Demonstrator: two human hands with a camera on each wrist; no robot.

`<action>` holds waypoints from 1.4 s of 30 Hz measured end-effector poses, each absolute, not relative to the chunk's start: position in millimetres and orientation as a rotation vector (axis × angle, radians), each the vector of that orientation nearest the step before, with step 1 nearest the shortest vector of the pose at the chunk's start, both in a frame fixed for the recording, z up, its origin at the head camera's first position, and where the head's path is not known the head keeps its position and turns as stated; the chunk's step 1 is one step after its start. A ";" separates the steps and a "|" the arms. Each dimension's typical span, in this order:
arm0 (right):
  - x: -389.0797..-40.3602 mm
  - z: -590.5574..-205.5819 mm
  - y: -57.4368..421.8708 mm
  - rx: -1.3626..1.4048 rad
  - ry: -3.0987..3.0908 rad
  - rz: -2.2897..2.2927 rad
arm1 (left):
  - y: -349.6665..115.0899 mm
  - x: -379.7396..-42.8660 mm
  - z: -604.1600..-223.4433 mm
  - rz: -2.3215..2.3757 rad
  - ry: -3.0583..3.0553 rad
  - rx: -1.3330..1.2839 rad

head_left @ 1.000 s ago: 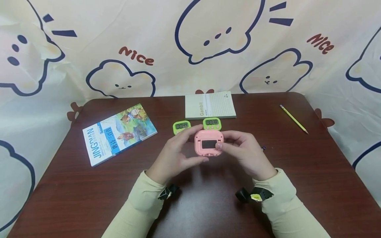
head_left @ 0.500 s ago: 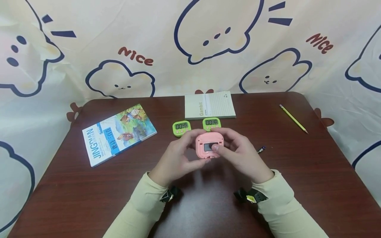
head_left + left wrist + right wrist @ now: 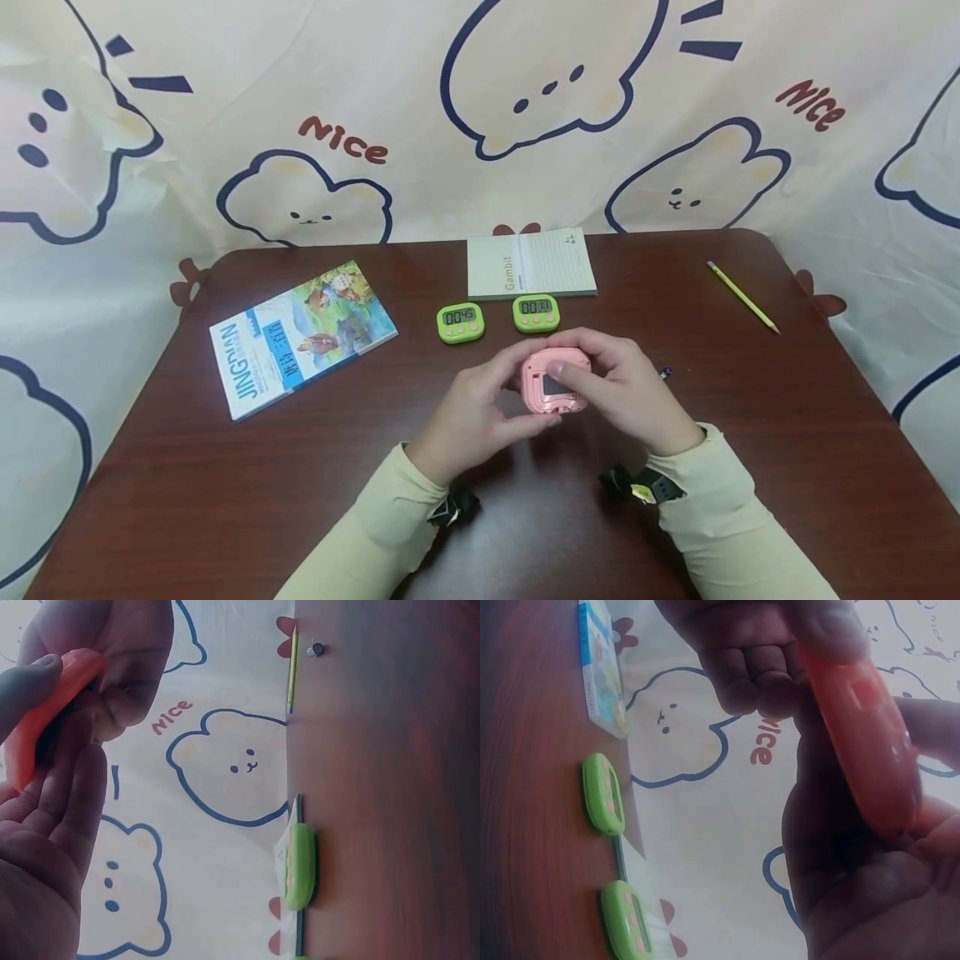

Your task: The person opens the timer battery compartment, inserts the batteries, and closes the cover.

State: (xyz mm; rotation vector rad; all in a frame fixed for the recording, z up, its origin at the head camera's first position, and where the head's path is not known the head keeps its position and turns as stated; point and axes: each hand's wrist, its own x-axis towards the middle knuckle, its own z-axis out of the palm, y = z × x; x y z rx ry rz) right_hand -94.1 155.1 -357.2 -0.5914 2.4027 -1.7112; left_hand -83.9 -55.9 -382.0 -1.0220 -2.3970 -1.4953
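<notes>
In the head view a small pink digital timer (image 3: 534,382), rounded and with a dark rectangular panel, is held up over the table between both hands. My left hand (image 3: 474,410) grips its left side, thumb at the lower edge and fingers at the top. My right hand (image 3: 628,392) pinches the right side, its thumb lying across the dark panel. The right wrist view shows the timer's edge (image 3: 862,742) with a small square recess. The left wrist view catches it edge-on (image 3: 52,716) among the fingers. Part of the panel is hidden by the right thumb.
Two green digital timers (image 3: 461,323) stand beyond the hands, before a pale notebook (image 3: 532,265). A colourful book (image 3: 302,340) lies at left, a yellow pencil (image 3: 742,297) at far right. A tiny dark item (image 3: 666,372) lies beside the right hand on the brown table (image 3: 225,500).
Both hands have moved slightly right and toward the person with the pink timer. The right thumb has slid further over its panel. The left green timer is now fully uncovered.
</notes>
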 end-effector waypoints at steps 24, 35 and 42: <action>-97.4 -360.6 150.7 -0.562 2.491 -1.687 | -51.7 -85.0 -389.1 -1.748 -2.396 -0.931; -96.7 -351.4 158.6 -0.566 2.506 -1.615 | -54.9 -85.7 -384.7 -1.832 -2.385 -0.940; -98.3 -351.8 165.2 -0.667 2.507 -1.659 | -57.4 -86.8 -385.6 -1.860 -2.402 -0.923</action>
